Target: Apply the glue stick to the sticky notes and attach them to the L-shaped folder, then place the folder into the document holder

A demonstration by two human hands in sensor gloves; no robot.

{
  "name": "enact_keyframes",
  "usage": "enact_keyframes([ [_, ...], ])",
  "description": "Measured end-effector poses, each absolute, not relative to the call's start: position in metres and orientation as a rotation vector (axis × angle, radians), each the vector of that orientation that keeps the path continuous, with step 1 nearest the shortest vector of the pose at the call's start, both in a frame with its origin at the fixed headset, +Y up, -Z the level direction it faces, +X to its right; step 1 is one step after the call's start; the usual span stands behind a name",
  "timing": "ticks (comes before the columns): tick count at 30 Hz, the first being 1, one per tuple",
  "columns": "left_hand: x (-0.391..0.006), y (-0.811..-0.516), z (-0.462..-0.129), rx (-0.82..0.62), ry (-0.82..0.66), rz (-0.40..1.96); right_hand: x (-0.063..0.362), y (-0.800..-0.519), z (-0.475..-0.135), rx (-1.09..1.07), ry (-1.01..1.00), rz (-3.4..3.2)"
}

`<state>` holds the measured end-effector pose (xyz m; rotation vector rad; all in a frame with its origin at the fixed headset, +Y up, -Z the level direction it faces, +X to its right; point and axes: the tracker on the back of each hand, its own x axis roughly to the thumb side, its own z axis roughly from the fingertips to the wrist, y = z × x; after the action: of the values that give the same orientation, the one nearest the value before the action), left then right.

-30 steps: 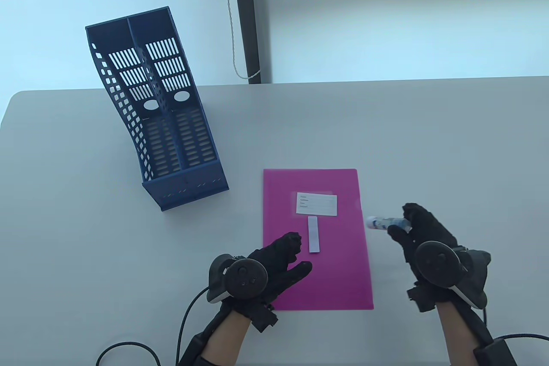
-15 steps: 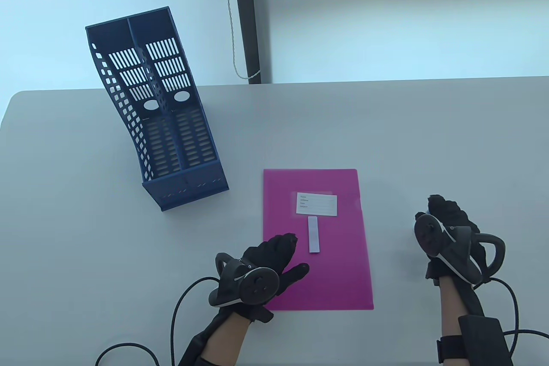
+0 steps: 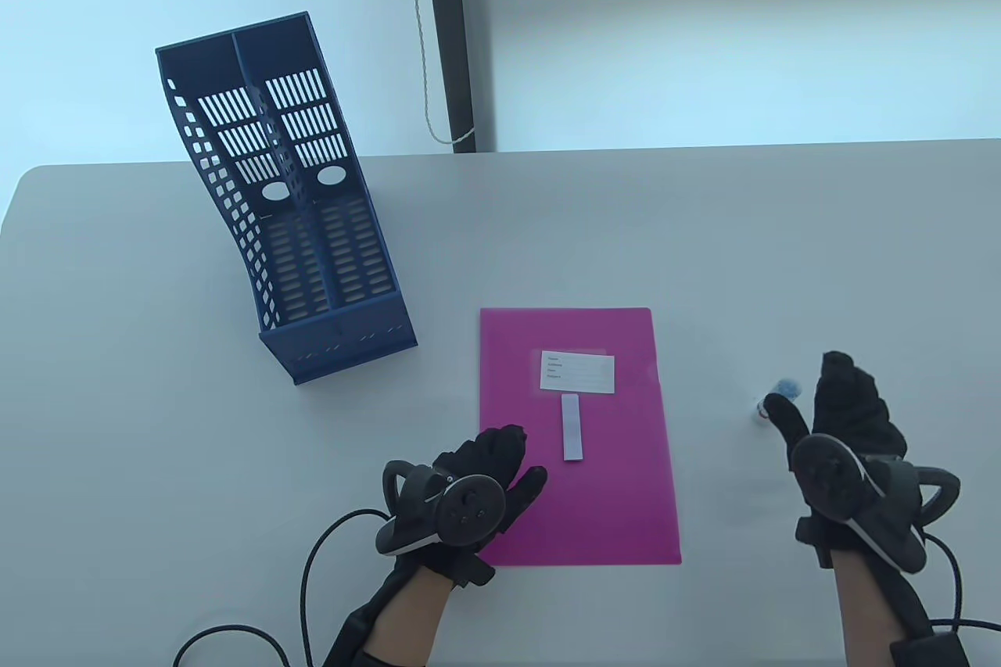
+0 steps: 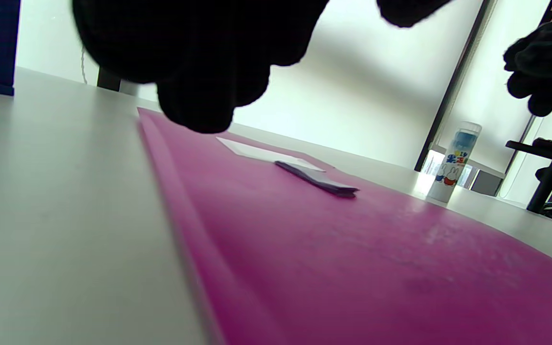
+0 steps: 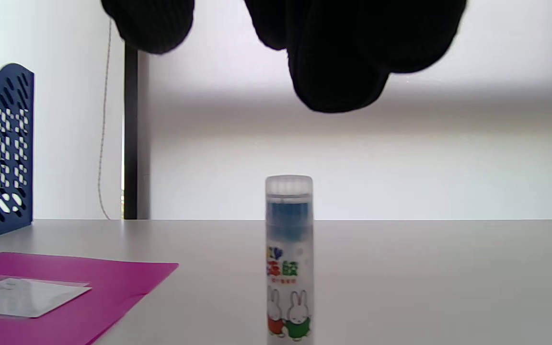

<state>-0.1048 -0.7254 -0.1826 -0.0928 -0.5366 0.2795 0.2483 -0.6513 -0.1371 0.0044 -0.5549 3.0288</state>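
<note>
Standing at the far left of the worktop [image 3: 156,268], a blue document holder [image 3: 301,229] with two slots is well apart from everything else. A pink folder [image 3: 618,479] lies flat near the front edge, with a white label [image 3: 577,372] and a narrow sticky note [image 3: 572,428] on it. The left hand [image 3: 485,475] rests at the folder's left edge, its grip relaxed and holding nothing. The glue stick [image 5: 288,261] stands upright and capped to the right of the folder, just beyond the right hand [image 3: 848,417], whose fingers hang apart above it without touching. A pale wall and a dark vertical post [image 3: 453,34] lie behind the grey worktop.
</note>
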Motion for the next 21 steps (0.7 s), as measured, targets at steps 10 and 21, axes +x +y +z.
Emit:
enact_keyframes([
  [10, -0.123, -0.743, -0.192, -0.307, -0.299, 0.456, 0.186, -0.731, -0.132, 0.528, 0.334, 3.129],
  [21, -0.126, -0.754, -0.205, -0.374, -0.191, 0.708, 0.175, -0.748, -0.128, 0.564, 0.458, 3.181],
])
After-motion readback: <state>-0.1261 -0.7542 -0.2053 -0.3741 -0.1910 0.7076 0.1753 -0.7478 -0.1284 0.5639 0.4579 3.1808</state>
